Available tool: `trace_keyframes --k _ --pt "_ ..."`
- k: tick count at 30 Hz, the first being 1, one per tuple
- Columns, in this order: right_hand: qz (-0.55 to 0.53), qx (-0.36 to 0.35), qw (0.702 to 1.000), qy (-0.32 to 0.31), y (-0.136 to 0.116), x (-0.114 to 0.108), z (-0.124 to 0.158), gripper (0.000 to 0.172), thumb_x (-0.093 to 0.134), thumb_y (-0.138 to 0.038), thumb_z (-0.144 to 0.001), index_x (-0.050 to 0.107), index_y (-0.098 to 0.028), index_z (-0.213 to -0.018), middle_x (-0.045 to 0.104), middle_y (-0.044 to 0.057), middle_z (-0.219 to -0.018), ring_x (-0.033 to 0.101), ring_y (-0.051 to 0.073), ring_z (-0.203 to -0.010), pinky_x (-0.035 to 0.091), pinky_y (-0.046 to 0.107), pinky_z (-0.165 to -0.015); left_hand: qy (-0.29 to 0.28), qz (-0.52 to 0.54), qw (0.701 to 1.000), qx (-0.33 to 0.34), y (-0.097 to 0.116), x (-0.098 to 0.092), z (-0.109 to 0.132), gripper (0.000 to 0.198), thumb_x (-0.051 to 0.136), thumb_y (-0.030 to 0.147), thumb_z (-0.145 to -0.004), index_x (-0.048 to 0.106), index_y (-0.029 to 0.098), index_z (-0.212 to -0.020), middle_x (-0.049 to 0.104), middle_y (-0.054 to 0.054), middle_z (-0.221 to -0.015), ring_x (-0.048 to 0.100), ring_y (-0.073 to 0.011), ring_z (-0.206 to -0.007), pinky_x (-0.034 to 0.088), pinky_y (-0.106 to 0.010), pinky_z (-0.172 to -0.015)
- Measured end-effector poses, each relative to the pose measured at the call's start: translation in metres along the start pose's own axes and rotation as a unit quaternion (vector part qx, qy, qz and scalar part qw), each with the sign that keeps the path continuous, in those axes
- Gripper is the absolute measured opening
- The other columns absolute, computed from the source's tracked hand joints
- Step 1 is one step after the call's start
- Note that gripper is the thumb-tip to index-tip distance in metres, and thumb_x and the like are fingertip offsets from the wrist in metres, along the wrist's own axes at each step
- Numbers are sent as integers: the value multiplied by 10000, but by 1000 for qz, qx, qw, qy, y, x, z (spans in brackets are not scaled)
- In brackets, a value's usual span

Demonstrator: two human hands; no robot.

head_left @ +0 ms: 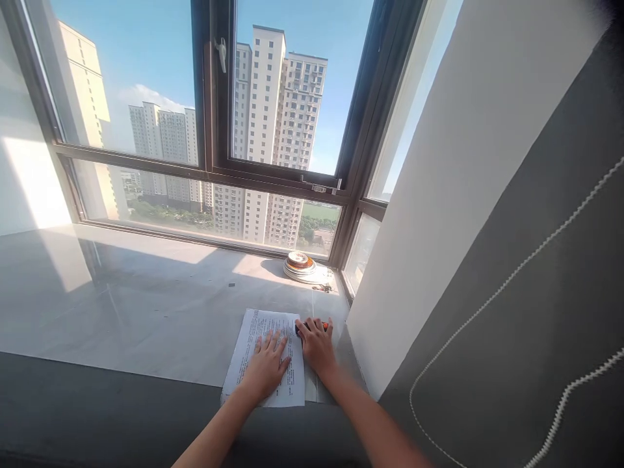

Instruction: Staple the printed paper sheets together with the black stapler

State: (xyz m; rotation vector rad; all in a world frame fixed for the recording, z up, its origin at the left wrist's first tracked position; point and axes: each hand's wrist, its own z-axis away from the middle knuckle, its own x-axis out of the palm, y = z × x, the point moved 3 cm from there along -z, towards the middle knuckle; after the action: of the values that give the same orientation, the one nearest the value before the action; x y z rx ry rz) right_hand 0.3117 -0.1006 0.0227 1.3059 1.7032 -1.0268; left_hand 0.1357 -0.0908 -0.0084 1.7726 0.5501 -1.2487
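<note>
Printed sheets of paper (246,351) lie on the pale window sill, with rows of dark text on top. My left hand (266,364) rests flat on the page, its fingers spread. At the paper's upper right corner, my right hand (316,341) curls over a small black and orange object (299,329). Most of that object is hidden under the fingers, so its kind cannot be made out.
A stack of white plates and an amber dish (299,266) stands by the window corner. The sill (146,312) ends at a dark front edge. A wall (414,260) rises close on the right, with a beaded cord (492,299) hanging before it.
</note>
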Motion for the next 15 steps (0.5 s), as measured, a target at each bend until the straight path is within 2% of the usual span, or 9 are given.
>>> trace_keyframes --k 3,7,10,12,15 --pt "13 -15 1000 -8 -2 3 -1 443 436 -234 -1064 586 -403 -1445 663 97 -1312 504 347 -1270 97 691 -1186 -3 -22 1000 -1 -3 5 -1 676 349 506 -1061 373 171 -1647 242 -137 -1740 129 -378 -1628 101 -650 -1293" --pt "18 -6 1000 5 -1 6 0 461 383 -248 -1078 552 -388 -1482 639 110 -1349 507 344 -1272 167 665 -1174 -4 -15 1000 -5 -6 5 2 692 332 553 -1063 354 195 -1655 259 -130 -1736 149 -376 -1625 125 -659 -1291" --pt "18 34 999 37 7 6 2 565 355 -170 -1058 462 -384 -1569 621 111 -1360 524 332 -1264 237 625 -1165 -1 -19 1000 -3 -7 6 2 690 325 557 -1066 355 199 -1655 256 -135 -1737 149 -380 -1624 136 -667 -1287" --pt "8 71 995 63 14 5 4 623 352 -128 -1041 415 -375 -1609 618 120 -1346 550 318 -1243 328 551 -1135 0 -24 1000 -5 -9 6 2 691 324 554 -1067 359 189 -1653 247 -142 -1737 145 -383 -1624 132 -669 -1287" --pt "-27 124 988 91 26 3 9 558 373 -189 -1068 461 -353 -1594 642 128 -1277 603 303 -1183 444 438 -1037 1 -25 1000 -4 -10 6 0 692 326 548 -1068 361 179 -1652 237 -146 -1738 141 -383 -1624 128 -670 -1287"
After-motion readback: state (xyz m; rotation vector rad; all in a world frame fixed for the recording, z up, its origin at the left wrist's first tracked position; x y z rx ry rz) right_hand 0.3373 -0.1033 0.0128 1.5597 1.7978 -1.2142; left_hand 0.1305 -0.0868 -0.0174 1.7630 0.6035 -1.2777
